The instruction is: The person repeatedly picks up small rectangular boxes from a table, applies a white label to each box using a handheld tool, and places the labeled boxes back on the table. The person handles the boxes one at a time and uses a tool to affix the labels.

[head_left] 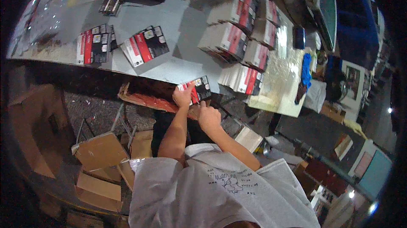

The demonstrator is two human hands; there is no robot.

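Observation:
In front of me, at the table's near edge, my left hand [182, 96] is closed on a flat printed carton [202, 89] in white, red and black, its thumb lying across the face. My right hand [210, 117] is curled at the carton's lower edge, fingertips pinching there; part of the grip is hidden. Beyond my hands to the left lie two small fanned piles of similar cartons, a left pile [92, 46] and a nearer-to-centre pile [145, 46]. Several thick stacks of cartons [231, 37] stand on the right part of the table.
The grey table [178, 64] spans the view. A red-topped wooden stool [148, 100] sits under its near edge. Cardboard boxes [99, 156] lie on the floor at left. A plastic-covered yellowish board [275, 88] and a blue cloth [306, 71] are at right.

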